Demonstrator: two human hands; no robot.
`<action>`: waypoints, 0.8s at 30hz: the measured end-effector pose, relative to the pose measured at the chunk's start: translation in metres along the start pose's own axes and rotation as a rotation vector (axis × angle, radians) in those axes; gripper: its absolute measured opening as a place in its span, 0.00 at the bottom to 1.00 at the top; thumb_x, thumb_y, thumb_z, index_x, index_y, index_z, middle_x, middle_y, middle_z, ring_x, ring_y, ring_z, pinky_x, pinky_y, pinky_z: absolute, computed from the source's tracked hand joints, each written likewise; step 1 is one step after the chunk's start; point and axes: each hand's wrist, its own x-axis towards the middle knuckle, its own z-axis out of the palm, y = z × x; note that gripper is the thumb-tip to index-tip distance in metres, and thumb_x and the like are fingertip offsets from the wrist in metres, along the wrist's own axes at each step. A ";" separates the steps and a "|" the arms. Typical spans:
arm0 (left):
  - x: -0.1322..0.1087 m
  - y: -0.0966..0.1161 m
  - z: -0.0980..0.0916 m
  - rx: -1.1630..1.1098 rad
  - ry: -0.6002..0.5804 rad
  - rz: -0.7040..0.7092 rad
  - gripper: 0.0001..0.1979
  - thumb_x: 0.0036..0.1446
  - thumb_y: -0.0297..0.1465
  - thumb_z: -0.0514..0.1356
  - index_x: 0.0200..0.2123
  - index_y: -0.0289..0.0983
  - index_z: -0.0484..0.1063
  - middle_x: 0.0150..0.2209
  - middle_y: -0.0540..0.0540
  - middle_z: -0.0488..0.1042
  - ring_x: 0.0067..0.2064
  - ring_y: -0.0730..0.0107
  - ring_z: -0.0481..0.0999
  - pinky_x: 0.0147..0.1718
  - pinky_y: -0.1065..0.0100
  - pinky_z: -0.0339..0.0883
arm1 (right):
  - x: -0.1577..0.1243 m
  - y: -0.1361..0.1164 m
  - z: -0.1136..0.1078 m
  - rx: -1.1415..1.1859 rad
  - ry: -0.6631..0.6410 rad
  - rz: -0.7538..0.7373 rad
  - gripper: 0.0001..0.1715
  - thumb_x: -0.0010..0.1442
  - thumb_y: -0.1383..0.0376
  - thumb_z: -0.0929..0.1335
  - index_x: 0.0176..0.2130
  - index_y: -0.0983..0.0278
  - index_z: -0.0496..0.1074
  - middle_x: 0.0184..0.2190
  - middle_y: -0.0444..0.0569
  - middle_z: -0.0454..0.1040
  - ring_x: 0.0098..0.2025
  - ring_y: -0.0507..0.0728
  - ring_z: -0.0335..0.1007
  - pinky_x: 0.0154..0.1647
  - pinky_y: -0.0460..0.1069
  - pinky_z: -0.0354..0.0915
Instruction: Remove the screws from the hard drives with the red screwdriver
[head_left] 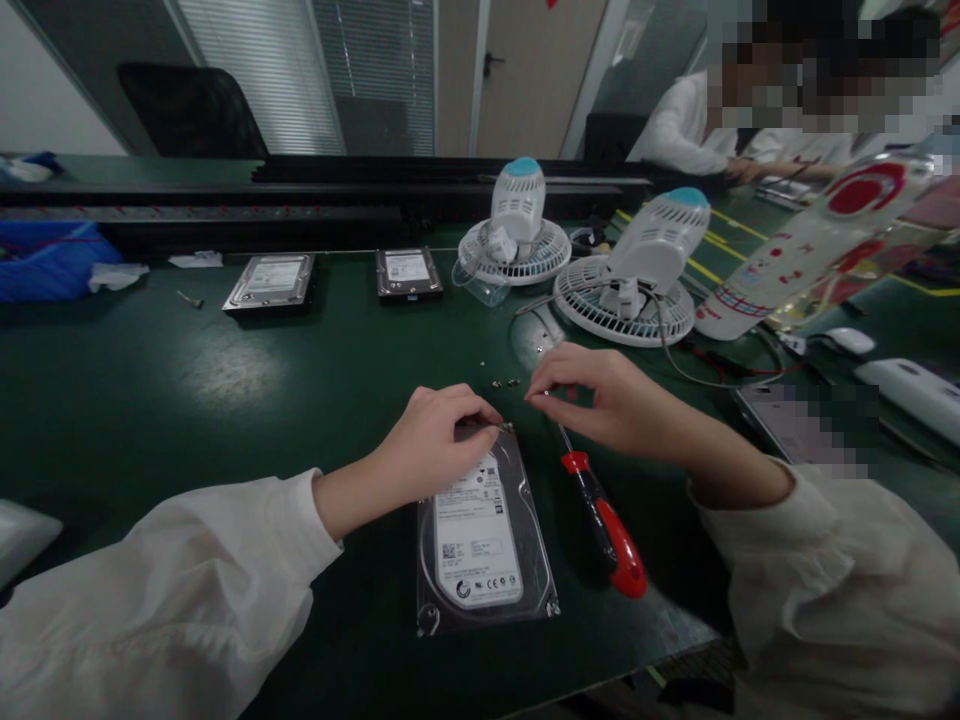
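Observation:
A hard drive [480,545] with a white label lies flat near the front edge of the green table. My left hand [442,440] rests over its far end, thumb and fingers closed at the far right corner; what they pinch, if anything, is too small to name. To the right, my right hand [600,400] has its fingertips pinched just above the tip of a red and black screwdriver [604,525], which lies on the table beside the drive. Whatever is between those fingertips is too small to make out. Several tiny screws [505,384] lie between the hands.
Two more hard drives [274,280] [407,272] lie farther back. Two white fans [517,250] [626,300] with cables stand behind my right hand. A large bottle [787,260], a mouse [851,341] and a phone [795,420] are at the right; a blue bag [52,260] is at the left. People sit beyond.

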 end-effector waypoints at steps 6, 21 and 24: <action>-0.001 -0.002 0.001 0.004 -0.010 -0.020 0.13 0.66 0.30 0.61 0.52 0.41 0.80 0.45 0.46 0.81 0.46 0.60 0.80 0.52 0.51 0.68 | -0.043 -0.027 -0.034 -0.250 -0.377 -0.004 0.37 0.49 0.84 0.64 0.50 0.53 0.79 0.53 0.49 0.75 0.43 0.55 0.79 0.42 0.49 0.69; 0.001 0.002 0.000 0.014 -0.016 -0.045 0.13 0.65 0.28 0.61 0.50 0.41 0.80 0.44 0.47 0.82 0.45 0.60 0.80 0.53 0.49 0.66 | -0.039 -0.041 -0.002 -0.352 -0.462 -0.097 0.22 0.57 0.82 0.64 0.43 0.58 0.74 0.52 0.49 0.74 0.46 0.56 0.74 0.41 0.51 0.68; 0.000 0.000 0.001 0.014 -0.020 -0.032 0.13 0.65 0.28 0.61 0.50 0.41 0.80 0.45 0.47 0.82 0.46 0.59 0.81 0.53 0.50 0.67 | -0.036 -0.042 -0.016 -0.299 -0.345 -0.144 0.21 0.58 0.79 0.66 0.45 0.58 0.73 0.49 0.50 0.76 0.48 0.57 0.74 0.44 0.52 0.70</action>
